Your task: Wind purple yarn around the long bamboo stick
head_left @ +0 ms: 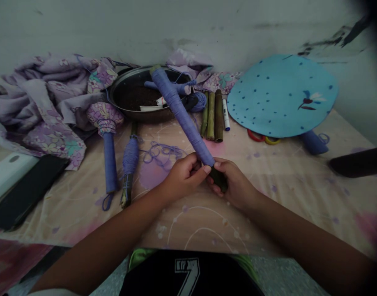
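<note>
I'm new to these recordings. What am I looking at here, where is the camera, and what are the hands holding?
There is no machine here. One camera sits on a person's head, looking forward and down at their two bare hands. The left hand and right hand both close around the near end of a long stick wrapped in purple yarn, which slants away over a metal bowl. On the patterned sheet lie a shorter wrapped stick, bare green sticks, a marker, a blue dotted disc and floral cloth.
</note>
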`<state>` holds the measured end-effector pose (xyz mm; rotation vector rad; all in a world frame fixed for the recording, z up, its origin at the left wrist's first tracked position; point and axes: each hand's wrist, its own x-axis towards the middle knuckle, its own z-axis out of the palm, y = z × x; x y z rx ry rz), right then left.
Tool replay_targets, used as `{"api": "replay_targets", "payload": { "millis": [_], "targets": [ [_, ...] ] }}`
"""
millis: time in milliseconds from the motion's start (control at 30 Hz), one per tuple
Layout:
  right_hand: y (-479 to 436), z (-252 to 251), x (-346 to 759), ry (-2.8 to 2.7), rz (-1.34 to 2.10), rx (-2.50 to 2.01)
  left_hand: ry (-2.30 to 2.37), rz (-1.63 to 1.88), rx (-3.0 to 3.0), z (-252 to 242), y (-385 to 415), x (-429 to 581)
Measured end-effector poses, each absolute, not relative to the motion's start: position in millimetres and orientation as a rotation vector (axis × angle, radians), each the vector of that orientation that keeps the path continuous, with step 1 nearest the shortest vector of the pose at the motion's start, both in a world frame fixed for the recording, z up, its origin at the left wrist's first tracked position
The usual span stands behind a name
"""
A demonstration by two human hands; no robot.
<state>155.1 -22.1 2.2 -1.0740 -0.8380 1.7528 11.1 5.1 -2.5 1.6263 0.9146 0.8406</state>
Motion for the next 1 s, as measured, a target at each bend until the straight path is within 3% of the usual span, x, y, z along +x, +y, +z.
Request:
{"api": "replay_targets", "payload": {
  "millis": [367,767,1000],
  "targets": [
    [-22.0,-2.0,151.1,-0.764,1.681,-0.962,0.907,0.949,1.465,-4.0,9.5,12.4],
    [-15.5,-9.9,159.1,-0.778,1.878,-0.84,0.61,0.89,1.234,-5.0,8.5,10.4],
    [-19.9,-3.0,155.0,-0.832,1.758,-0.9,0.789,0.985,1.391,-6.7,12.4,9.9]
  ]
}}
